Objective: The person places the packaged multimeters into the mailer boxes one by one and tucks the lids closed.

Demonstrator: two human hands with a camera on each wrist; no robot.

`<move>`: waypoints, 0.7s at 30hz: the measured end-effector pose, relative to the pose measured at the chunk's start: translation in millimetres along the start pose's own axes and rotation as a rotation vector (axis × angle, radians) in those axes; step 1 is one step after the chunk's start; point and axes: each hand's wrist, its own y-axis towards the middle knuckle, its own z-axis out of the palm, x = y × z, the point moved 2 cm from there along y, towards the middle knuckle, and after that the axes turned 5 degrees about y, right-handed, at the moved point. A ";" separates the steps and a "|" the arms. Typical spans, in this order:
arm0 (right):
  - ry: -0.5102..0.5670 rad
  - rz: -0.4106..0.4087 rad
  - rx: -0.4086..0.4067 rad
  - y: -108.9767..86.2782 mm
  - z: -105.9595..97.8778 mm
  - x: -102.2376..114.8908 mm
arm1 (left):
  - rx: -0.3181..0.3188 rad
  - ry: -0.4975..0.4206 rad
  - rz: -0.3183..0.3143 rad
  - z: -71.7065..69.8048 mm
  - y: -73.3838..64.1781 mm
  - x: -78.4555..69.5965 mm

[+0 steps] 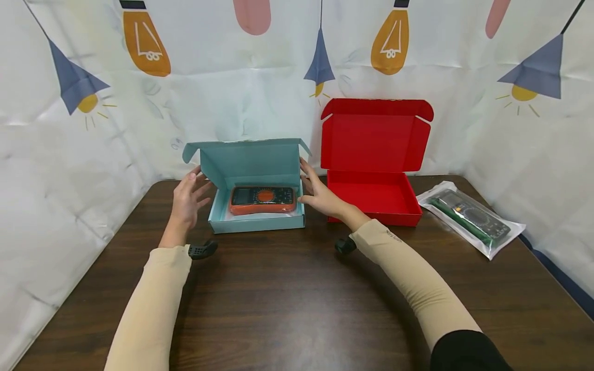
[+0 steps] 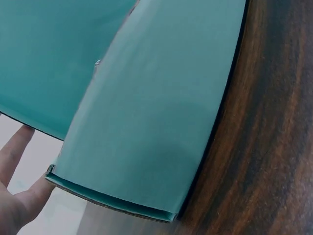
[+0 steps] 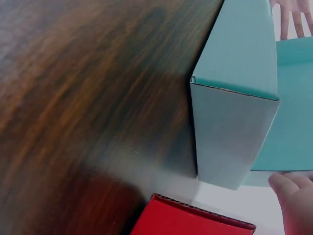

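With left hand (image 1: 186,200) and right hand (image 1: 325,198) spread beside the blue box (image 1: 257,223) — seems best to fold the lid (image 1: 250,161) down evenly, clear of the meter (image 1: 264,198)

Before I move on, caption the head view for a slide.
Left hand and right hand flank an open teal box holding an orange-cased multimeter, beside an open red box.

Hands (image 1: 187,200) flank open teal box (image 1: 257,224); multimeter (image 1: 263,207) inside.
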 end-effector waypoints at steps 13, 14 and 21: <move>0.024 0.026 0.031 -10.6 -3.3 -1.7 | 0.049 -0.019 0.036 -5.3 -6.5 -0.6; 0.028 0.026 0.033 -11.1 -3.3 -2.0 | 0.053 -0.021 0.038 -5.4 -6.6 -0.4; 0.038 0.019 0.060 -15.0 -3.8 0.3 | 0.079 -0.059 0.021 -9.8 -8.8 0.7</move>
